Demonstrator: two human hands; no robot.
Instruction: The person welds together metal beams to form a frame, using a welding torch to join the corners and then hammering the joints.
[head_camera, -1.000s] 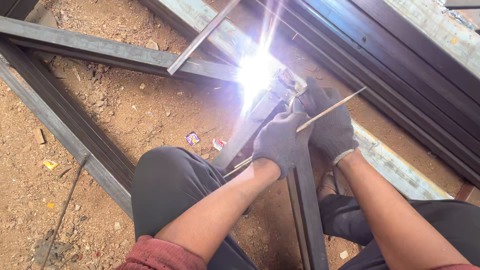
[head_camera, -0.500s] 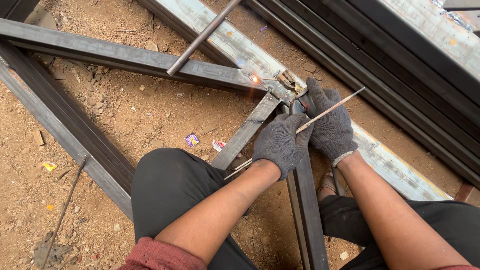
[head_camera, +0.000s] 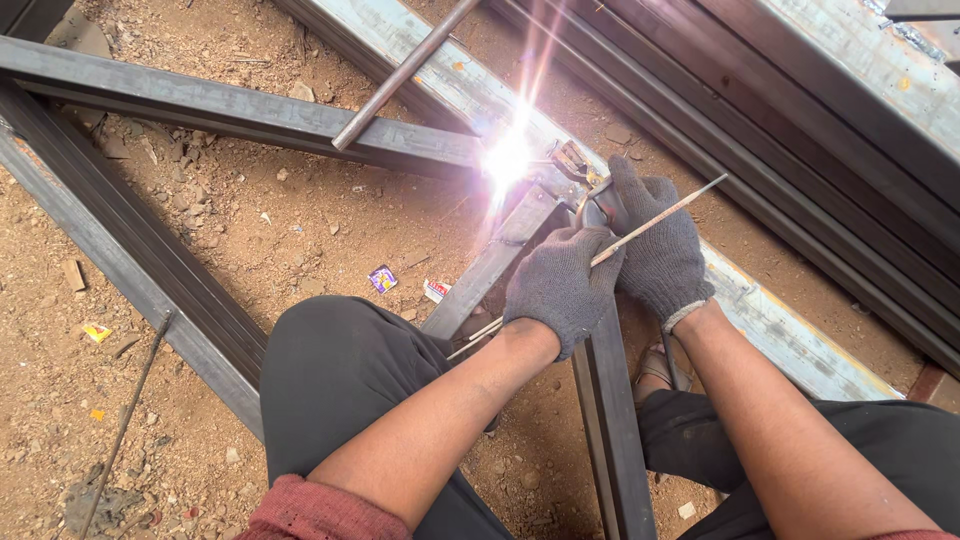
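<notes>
Down near the knees, two small torn wrappers lie on the dirt floor (head_camera: 250, 250): a purple one (head_camera: 382, 278) and a white-and-red one (head_camera: 436, 290) just beside it, both left of the slanting steel bar (head_camera: 490, 265). Further left sits a yellow scrap (head_camera: 97, 332). Up a little, the left hand (head_camera: 560, 285), gloved in grey, has its fingers clenched round a thin welding rod (head_camera: 660, 213) that runs slantwise across the knuckles and out past both hands. The right hand (head_camera: 655, 250), gloved too, grips the electrode holder (head_camera: 575, 165), its metal clamp poking out just beyond the fingertips. Right ahead of that clamp, a white arc (head_camera: 508, 158) blazes at the joint where the slanting bar meets the long cross beam (head_camera: 220, 105). Beyond, a thin round pipe (head_camera: 400, 75) rests on the beam.
</notes>
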